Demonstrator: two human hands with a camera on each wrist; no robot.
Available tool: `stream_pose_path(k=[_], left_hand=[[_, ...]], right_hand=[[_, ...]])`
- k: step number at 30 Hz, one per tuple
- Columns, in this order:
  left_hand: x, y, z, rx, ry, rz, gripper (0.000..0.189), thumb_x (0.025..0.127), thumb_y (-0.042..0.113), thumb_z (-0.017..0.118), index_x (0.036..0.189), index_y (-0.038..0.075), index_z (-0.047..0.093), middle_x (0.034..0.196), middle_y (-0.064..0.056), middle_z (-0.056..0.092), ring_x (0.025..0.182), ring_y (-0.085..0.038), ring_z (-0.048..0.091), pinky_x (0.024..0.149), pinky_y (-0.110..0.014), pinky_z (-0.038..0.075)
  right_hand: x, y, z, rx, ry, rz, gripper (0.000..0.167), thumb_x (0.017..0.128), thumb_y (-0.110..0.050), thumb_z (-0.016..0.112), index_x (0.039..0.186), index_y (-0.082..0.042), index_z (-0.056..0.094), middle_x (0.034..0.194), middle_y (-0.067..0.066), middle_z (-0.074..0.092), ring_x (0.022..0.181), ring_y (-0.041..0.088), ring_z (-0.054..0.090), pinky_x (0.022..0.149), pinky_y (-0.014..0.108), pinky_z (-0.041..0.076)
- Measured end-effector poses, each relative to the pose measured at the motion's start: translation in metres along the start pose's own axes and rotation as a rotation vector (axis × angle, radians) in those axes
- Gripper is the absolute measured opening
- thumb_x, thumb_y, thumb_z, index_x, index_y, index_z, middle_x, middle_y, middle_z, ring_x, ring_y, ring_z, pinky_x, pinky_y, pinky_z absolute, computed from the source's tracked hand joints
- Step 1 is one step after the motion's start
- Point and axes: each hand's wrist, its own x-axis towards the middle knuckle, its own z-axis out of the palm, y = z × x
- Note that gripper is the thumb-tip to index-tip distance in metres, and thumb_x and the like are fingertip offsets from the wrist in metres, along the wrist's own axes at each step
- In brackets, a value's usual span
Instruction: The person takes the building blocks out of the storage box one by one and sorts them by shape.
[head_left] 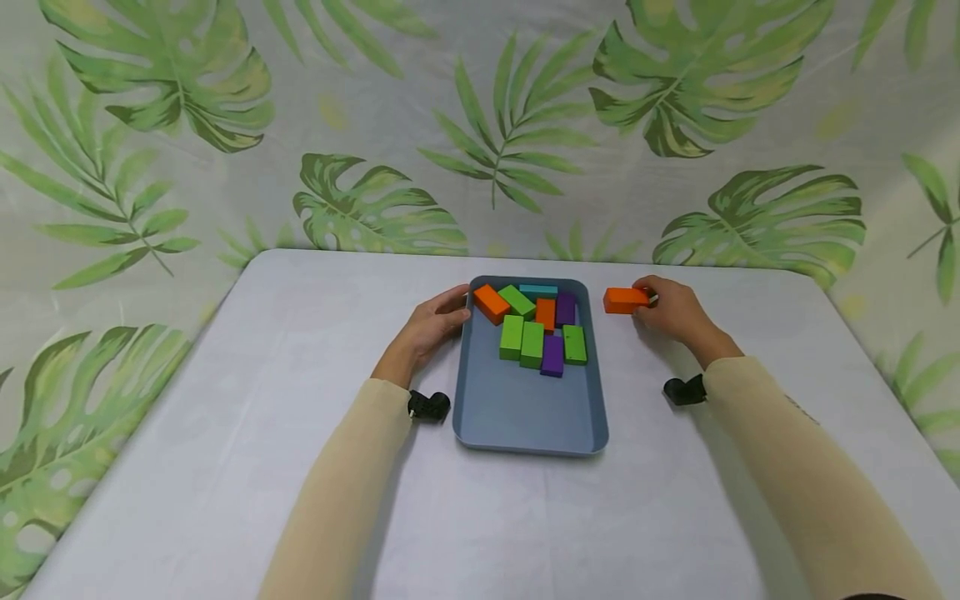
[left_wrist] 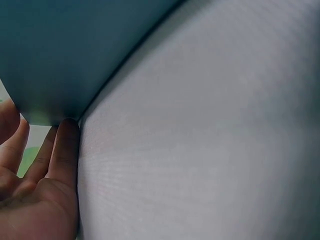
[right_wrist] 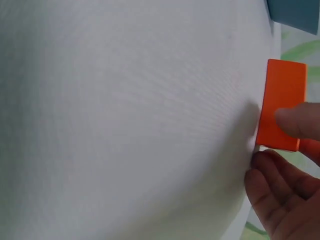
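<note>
My right hand (head_left: 670, 310) pinches an orange rectangular block (head_left: 625, 301) just right of the tray. In the right wrist view, the thumb presses the broad face of this block (right_wrist: 283, 102), close to the white tabletop. My left hand (head_left: 431, 326) touches the upper left side of the blue-grey tray (head_left: 517, 425), fairly straight fingers against its outer wall. Inside the tray's upper part lie an orange block (head_left: 491, 304), a teal block (head_left: 538, 292), purple blocks (head_left: 552, 356), another orange block (head_left: 545, 312) and several green blocks (head_left: 511, 337).
A white cloth covers the table (head_left: 240, 417), and a leaf-patterned curtain (head_left: 517, 208) hangs behind its far edge. Black devices (head_left: 429, 407) are strapped at both wrists.
</note>
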Motion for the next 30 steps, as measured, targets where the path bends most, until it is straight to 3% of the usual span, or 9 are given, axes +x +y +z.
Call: stream_pose_path(k=[7,13,21,30], left_hand=[[0.000,0.001,0.000,0.007,0.001,0.000,0.055,0.098,0.006,0.058,0.150,0.020,0.046,0.158,-0.006,0.041,0.144,-0.024,0.042,0.122,-0.041,0.034],[0.000,0.002,-0.002,0.015,0.005,-0.003,0.055,0.098,0.008,0.059,0.149,0.021,0.047,0.158,-0.005,0.042,0.144,-0.023,0.042,0.121,-0.040,0.035],[0.001,-0.001,-0.002,0.006,-0.001,-0.005,0.055,0.098,0.008,0.059,0.150,0.020,0.046,0.159,-0.007,0.040,0.145,-0.024,0.041,0.122,-0.040,0.034],[0.001,0.000,-0.002,0.006,-0.001,-0.001,0.055,0.098,0.007,0.059,0.150,0.020,0.045,0.158,-0.007,0.041,0.144,-0.024,0.042,0.121,-0.040,0.034]], right_hand=[[-0.007,-0.014,-0.016,-0.063,0.027,-0.061,0.054,0.093,-0.013,0.056,0.143,0.003,0.043,0.133,0.034,0.049,0.112,0.047,0.055,0.096,0.060,0.049],[-0.016,-0.056,-0.025,-0.073,0.080,-0.176,0.047,0.094,-0.014,0.056,0.138,0.002,0.053,0.134,0.029,0.053,0.113,0.045,0.057,0.092,0.058,0.050],[-0.023,-0.110,-0.016,-0.048,0.021,-0.344,0.041,0.096,-0.014,0.062,0.133,0.001,0.058,0.136,0.024,0.057,0.112,0.042,0.061,0.094,0.055,0.052],[-0.025,-0.147,-0.006,-0.081,-0.028,-0.394,0.040,0.094,-0.014,0.061,0.131,0.000,0.061,0.133,0.021,0.060,0.106,0.034,0.063,0.093,0.050,0.053]])
